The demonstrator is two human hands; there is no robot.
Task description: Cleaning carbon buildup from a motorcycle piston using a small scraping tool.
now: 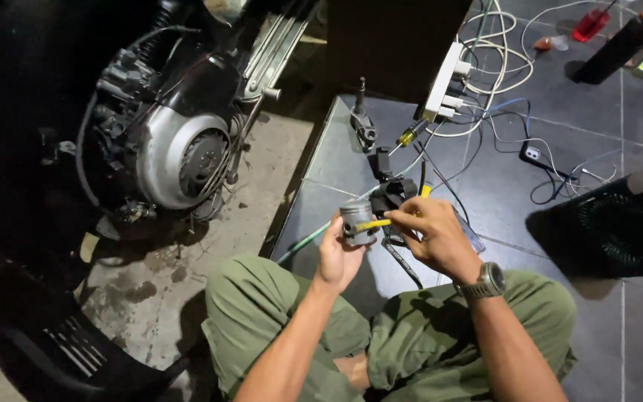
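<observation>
My left hand (338, 257) cups a grey metal piston (357, 221) from below and holds it upright over my lap. My right hand (432, 237), with a wristwatch (488, 281) on the wrist, grips a yellow-handled tool (375, 222) whose tip lies against the side of the piston. Both hands meet just above my knees in olive-green trousers (426, 335).
A scooter engine (176, 152) with a round silver cover stands at the left on stained concrete. On the dark tiles ahead lie a yellow-handled screwdriver (411, 135), a white power strip (446, 80) with tangled cables, black parts (391, 190) and a black fan (619, 227) at the right.
</observation>
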